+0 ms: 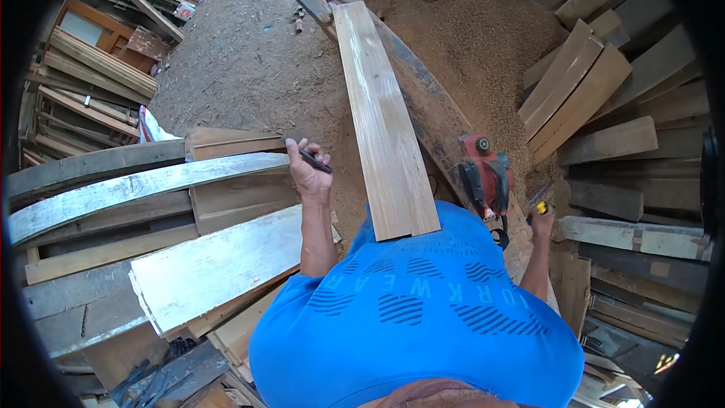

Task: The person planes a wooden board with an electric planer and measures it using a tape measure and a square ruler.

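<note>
My left hand [310,174] is closed around a dark, slim, pen-like tool [315,162], raised to the left of a pale wooden board [381,117]. The board's near end rests against my blue shirt, and its far end lies over a long, worn plank [423,79]. On the right, my right hand [541,221] is closed on a small yellow and black object [541,208], too small to make out fully. A red and black power planer [487,177] sits on the worn plank between the board and my right hand.
White-painted boards [219,264] and stacked planks [106,219] lie at the left. More timber [578,91] leans at the right beside a sawdust heap [468,38]. Wood pieces and a brown frame [94,26] stand at the far left.
</note>
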Available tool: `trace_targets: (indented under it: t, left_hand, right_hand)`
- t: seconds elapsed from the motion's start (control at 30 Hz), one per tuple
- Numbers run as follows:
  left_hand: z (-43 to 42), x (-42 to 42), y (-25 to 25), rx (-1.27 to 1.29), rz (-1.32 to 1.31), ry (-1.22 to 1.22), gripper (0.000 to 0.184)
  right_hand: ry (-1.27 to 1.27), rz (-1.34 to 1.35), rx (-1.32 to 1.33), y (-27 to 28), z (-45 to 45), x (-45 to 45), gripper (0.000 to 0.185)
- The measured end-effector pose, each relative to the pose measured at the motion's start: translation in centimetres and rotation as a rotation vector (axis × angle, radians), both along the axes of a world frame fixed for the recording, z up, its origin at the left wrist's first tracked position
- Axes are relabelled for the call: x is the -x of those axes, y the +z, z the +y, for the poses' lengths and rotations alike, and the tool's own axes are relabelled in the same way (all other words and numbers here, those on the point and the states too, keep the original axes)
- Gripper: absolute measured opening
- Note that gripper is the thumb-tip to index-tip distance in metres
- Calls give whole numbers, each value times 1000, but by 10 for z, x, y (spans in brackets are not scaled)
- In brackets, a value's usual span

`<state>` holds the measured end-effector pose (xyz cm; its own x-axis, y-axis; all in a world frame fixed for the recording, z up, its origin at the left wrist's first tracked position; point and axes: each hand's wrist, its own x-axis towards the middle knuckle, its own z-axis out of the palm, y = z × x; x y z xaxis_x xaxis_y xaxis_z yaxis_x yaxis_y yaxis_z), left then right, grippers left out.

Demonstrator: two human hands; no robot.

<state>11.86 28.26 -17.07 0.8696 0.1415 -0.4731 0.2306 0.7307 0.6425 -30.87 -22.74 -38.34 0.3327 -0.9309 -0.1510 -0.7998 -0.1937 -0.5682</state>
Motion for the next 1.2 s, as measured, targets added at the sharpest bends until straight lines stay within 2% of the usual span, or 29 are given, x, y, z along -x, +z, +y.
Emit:
trace_targets:
  t: [0.07,0.13,0.2,0.23,0.27,0.33,0.37,0.4,0.47,0.5,0.57,0.63,0.77,0.87,0.97,1.03,1.07,1.2]
  left_hand:
    - [22,-6,-10,291,-151,-254,33]
    - [29,-5,-8,482,-237,-452,21]
    - [16,5,5,393,-214,-492,21]
    - [8,13,15,347,-201,-509,20]
    - [-4,24,33,164,-150,-496,21]
    - [-10,31,36,-167,-251,-697,23]
    - [-12,34,37,-337,-296,-792,24]
    - [-17,39,42,-406,-308,-854,30]
    - [-24,47,56,-549,-308,-900,32]
    - [-25,51,62,-621,-306,-923,34]
    - [-22,53,65,-606,-322,-948,36]
    - [-18,56,65,-574,-332,-993,36]
    - [-16,58,53,-492,-378,-890,29]
    - [-11,58,52,-469,-360,-844,24]
    - [1,52,44,-464,-267,-773,22]
    - [9,45,29,-495,-178,-710,23]
    - [11,43,20,-428,-153,-691,26]
    - [4,45,-3,-465,-43,-720,25]
  right_hand:
    - [-72,-518,-653,69,-17,-43,45]
    - [-251,-1056,-918,182,34,-122,45]
    - [3,-1083,-1121,229,48,-167,52]
    - [133,-1000,-1104,248,60,-190,51]
    - [261,-915,-1085,265,75,-212,51]
    - [623,-684,-907,290,107,-252,52]
    - [814,-539,-725,308,134,-269,53]
    - [992,-389,-536,326,161,-284,56]
    - [1265,-298,-326,350,203,-301,66]
    - [1347,-305,-283,350,219,-308,68]
    - [1506,-321,-194,344,244,-320,72]
    - [1562,-259,-172,340,263,-328,75]
    - [1597,-224,-218,330,275,-335,80]
    - [1636,-241,-189,332,266,-333,72]
    - [1630,-77,-40,337,228,-331,54]
    - [1475,6,14,345,198,-316,44]
    - [1442,80,32,346,181,-310,46]
    - [1351,215,32,333,140,-296,49]
